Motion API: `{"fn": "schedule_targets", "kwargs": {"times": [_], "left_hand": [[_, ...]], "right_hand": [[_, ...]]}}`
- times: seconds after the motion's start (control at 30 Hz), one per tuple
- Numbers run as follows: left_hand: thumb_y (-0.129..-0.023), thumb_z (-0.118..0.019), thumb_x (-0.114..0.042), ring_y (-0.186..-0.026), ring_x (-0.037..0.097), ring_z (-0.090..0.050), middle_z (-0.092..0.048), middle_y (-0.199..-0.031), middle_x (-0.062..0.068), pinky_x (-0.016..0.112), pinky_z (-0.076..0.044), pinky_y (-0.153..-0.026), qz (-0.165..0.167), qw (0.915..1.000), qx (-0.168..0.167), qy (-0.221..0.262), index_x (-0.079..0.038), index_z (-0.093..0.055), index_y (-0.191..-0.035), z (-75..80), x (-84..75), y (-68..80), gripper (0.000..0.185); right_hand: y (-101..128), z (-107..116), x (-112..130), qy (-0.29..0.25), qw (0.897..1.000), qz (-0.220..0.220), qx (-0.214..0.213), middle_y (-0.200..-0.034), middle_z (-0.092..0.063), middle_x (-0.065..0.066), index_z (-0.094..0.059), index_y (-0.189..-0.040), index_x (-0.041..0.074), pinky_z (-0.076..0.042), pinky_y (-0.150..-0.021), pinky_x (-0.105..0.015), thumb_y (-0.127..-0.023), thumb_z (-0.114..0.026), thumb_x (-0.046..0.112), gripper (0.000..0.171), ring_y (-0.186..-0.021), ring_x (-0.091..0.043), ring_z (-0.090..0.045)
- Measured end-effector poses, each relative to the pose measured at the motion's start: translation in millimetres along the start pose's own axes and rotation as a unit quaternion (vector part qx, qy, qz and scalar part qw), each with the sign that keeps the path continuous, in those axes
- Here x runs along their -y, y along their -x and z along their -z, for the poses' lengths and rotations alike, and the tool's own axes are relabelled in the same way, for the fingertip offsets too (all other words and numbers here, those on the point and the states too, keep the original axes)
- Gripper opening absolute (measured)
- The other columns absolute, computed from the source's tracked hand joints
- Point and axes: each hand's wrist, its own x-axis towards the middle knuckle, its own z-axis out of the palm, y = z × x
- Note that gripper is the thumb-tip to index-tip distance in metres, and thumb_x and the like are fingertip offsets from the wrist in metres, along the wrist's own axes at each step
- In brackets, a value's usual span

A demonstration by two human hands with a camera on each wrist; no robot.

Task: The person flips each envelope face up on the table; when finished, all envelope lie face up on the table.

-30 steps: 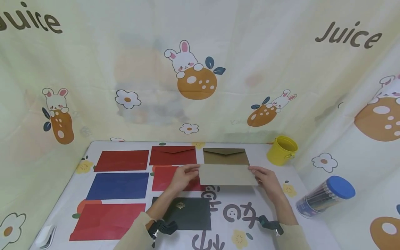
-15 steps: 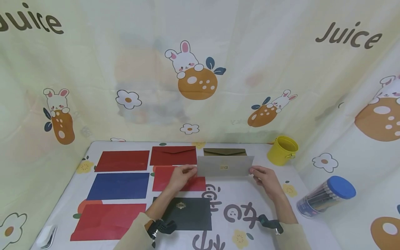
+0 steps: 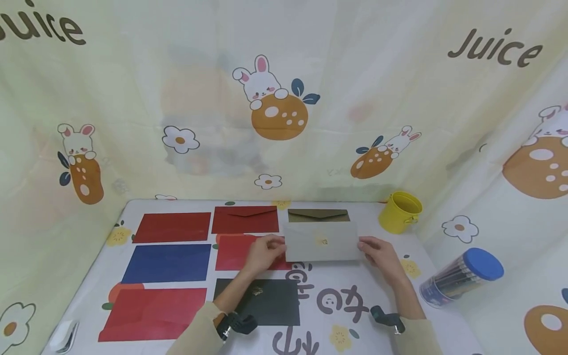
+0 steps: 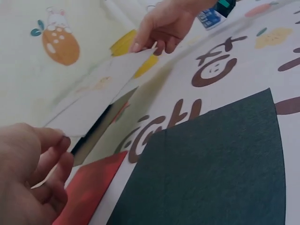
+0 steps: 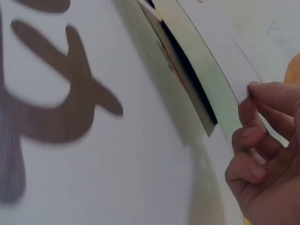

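A pale grey envelope [image 3: 310, 246] with a small gold emblem is held above the table by both hands. My left hand [image 3: 265, 254] pinches its left edge between thumb and fingers. At its right edge, my right hand [image 3: 380, 254] pinches the corner, as the right wrist view confirms on the pale envelope [image 5: 229, 56]. Behind it lies an olive-gold envelope [image 3: 317, 215], partly covered. Under my left hand and forearm lie a red envelope [image 3: 230, 254] and a dark green envelope [image 3: 275, 305] with a gold mark. The left wrist view shows the pale envelope [image 4: 93, 103] raised off the surface.
To the left lie a dark red envelope [image 3: 173, 228], a blue envelope [image 3: 166, 264] and a larger red envelope [image 3: 155, 315]. Another red envelope [image 3: 246, 224] lies at the back. A yellow bucket [image 3: 395, 217] and a blue-lidded pen tub [image 3: 457, 281] stand at right; a white object [image 3: 63, 336] sits front left.
The pale envelope has tilted, going from a plain cream face to the side with the gold emblem. Since half a second ago its lower edge has come nearer. Both hands still hold it.
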Motion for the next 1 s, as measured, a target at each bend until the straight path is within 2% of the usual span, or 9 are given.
{"fn": "schedule_targets", "kwargs": {"times": [0.1, 0.2, 0.3, 0.43, 0.6, 0.73, 1.0], "left_hand": [[-0.089, -0.077, -0.024, -0.078, 0.011, -0.069, -0.076, -0.09, -0.002, 0.027, -0.052, -0.062, -0.012, 0.999, 0.0, -0.042, -0.015, -0.074, -0.109, -8.5, -2.6, -0.3, 0.022], [-0.088, -0.079, -0.026, -0.076, 0.01, -0.067, -0.074, -0.086, -0.005, 0.027, -0.051, -0.061, -0.015, 0.9958, -0.001, -0.091, -0.017, -0.074, -0.108, -16.4, -4.4, 0.4, 0.023], [-0.087, -0.08, -0.029, -0.074, 0.007, -0.063, -0.071, -0.084, -0.009, 0.026, -0.049, -0.06, -0.014, 0.9901, 0.003, -0.139, -0.02, -0.074, -0.107, -22.8, -3.6, 2.3, 0.023], [-0.085, -0.081, -0.03, -0.073, 0.006, -0.059, -0.066, -0.082, -0.01, 0.025, -0.046, -0.059, -0.023, 0.9818, 0.007, -0.189, -0.02, -0.074, -0.108, -27.7, 0.9, 5.8, 0.025], [-0.083, -0.084, -0.029, -0.076, 0.009, -0.054, -0.065, -0.08, -0.008, 0.027, -0.043, -0.063, -0.035, 0.9756, -0.004, -0.217, -0.018, -0.078, -0.106, -29.1, 3.9, 8.2, 0.027], [-0.082, -0.084, -0.03, -0.078, 0.01, -0.051, -0.065, -0.079, -0.007, 0.027, -0.041, -0.065, -0.038, 0.9718, -0.009, -0.232, -0.018, -0.079, -0.106, -29.1, 3.8, 8.1, 0.028], [-0.083, -0.084, -0.027, -0.078, 0.012, -0.052, -0.067, -0.079, -0.004, 0.029, -0.041, -0.066, -0.042, 0.972, -0.006, -0.231, -0.016, -0.079, -0.107, -26.9, 4.2, 8.5, 0.027]], "right_hand": [[1.7, 3.9, -5.4, 0.037, 0.999, 0.003, -0.007, -0.102, -0.063, -0.015, -0.058, -0.139, 0.01, -0.048, -0.067, -0.026, -0.101, -0.062, 0.034, 0.045, -0.083, -0.02, -0.055], [2.5, 6.7, -9.2, 0.078, 0.997, 0.006, -0.01, -0.11, -0.066, -0.015, -0.058, -0.139, 0.009, -0.05, -0.073, -0.028, -0.102, -0.059, 0.029, 0.042, -0.091, -0.023, -0.058], [3.1, 7.5, -12.8, 0.122, 0.992, 0.007, -0.012, -0.113, -0.069, -0.014, -0.059, -0.137, 0.008, -0.05, -0.079, -0.032, -0.101, -0.058, 0.026, 0.04, -0.097, -0.025, -0.061], [2.9, 5.3, -19.0, 0.172, 0.985, 0.017, -0.008, -0.111, -0.071, -0.015, -0.063, -0.133, 0.007, -0.052, -0.081, -0.039, -0.1, -0.061, 0.024, 0.037, -0.096, -0.028, -0.065], [0.6, 0.9, -23.3, 0.205, 0.978, 0.032, 0.001, -0.112, -0.071, -0.019, -0.062, -0.132, 0.005, -0.053, -0.083, -0.049, -0.098, -0.064, 0.026, 0.04, -0.097, -0.033, -0.067], [0.3, -2.9, -20.8, 0.213, 0.977, 0.028, -0.003, -0.113, -0.07, -0.02, -0.062, -0.133, 0.005, -0.053, -0.086, -0.052, -0.097, -0.064, 0.027, 0.041, -0.1, -0.035, -0.066], [3.0, -9.1, -12.8, 0.229, 0.973, 0.004, 0.003, -0.107, -0.068, -0.013, -0.063, -0.132, 0.005, -0.052, -0.081, -0.045, -0.096, -0.066, 0.024, 0.04, -0.091, -0.026, -0.062]]}}
